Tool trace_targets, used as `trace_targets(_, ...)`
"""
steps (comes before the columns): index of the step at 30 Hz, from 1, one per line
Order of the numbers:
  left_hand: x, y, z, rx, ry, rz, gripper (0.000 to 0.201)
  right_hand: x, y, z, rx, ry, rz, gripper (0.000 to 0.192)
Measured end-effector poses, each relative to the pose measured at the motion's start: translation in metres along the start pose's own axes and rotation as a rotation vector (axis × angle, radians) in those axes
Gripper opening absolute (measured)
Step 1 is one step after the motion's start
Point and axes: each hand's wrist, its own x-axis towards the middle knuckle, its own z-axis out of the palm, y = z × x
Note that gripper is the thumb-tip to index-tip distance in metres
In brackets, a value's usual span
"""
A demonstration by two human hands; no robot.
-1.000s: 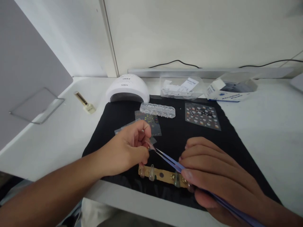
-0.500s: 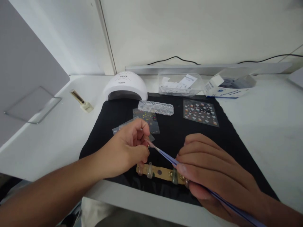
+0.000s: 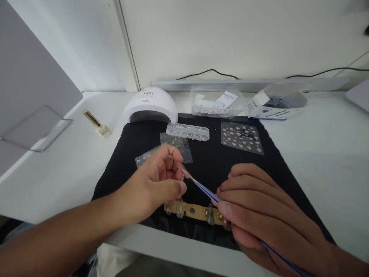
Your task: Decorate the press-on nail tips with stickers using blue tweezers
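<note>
My left hand (image 3: 150, 188) is closed, thumb and fingers pinching a small pinkish, clear false nail (image 3: 186, 173) with a gold bit at its base. Most of the grip is hidden behind the fingers. In my right hand (image 3: 268, 207) is a pair of purple tweezers (image 3: 204, 190), held like a pen. Their tips meet the false nail, or come very close; I cannot tell whether they pinch anything. Below both hands lies a tan strip (image 3: 198, 212) with gold studs and several clear false nails standing on it, its right end partly behind my right hand.
A black cloth (image 3: 207, 169) covers the table's middle. On it lie a clear compartment case (image 3: 188, 131) and sticker sheets (image 3: 241, 137). Behind stand a white nail lamp (image 3: 151, 102), a clear tub (image 3: 217, 104) and an alcohol pad box (image 3: 273, 105). A polish bottle (image 3: 100, 129) lies left.
My left hand and the false nail have shifted slightly right, and the nail is more exposed. The tweezers stay at it. The whole view has moved a little.
</note>
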Motion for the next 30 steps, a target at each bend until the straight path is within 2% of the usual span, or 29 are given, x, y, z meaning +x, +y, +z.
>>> trace_targets(3, -0.003, -0.006, -0.001, 0.218, 0.066, 0.213, 0.038, -0.006, 0.003, -0.003, -0.121, -0.015, -0.135, 0.016)
trace_targets(7, -0.006, -0.018, -0.007, 0.699, 0.205, 0.575, 0.050, -0.011, 0.010, -0.002, -0.054, 0.032, -0.062, 0.020)
trace_targets(10, -0.006, -0.022, -0.009, 0.935, 0.223, 0.696, 0.042, -0.015, 0.015, 0.009, 0.081, 0.209, 0.037, 0.026)
trace_targets(13, -0.004, -0.020, -0.008, 1.061, 0.233, 0.801, 0.031, -0.019, 0.016, 0.021, 0.182, 0.368, 0.150, 0.024)
trace_targets(17, -0.001, -0.015, -0.006, 1.124, 0.206, 0.897, 0.026, -0.017, 0.010, 0.027, 0.316, 0.450, 0.238, 0.022)
trace_targets(21, 0.000, -0.014, -0.007, 1.157, 0.170, 0.939, 0.022, -0.010, 0.004, 0.027, 0.413, 0.472, 0.272, 0.022)
trace_targets(30, -0.001, -0.009, -0.002, 1.107, 0.196, 0.948, 0.013, -0.013, 0.004, 0.028, 0.406, 0.469, 0.316, 0.021)
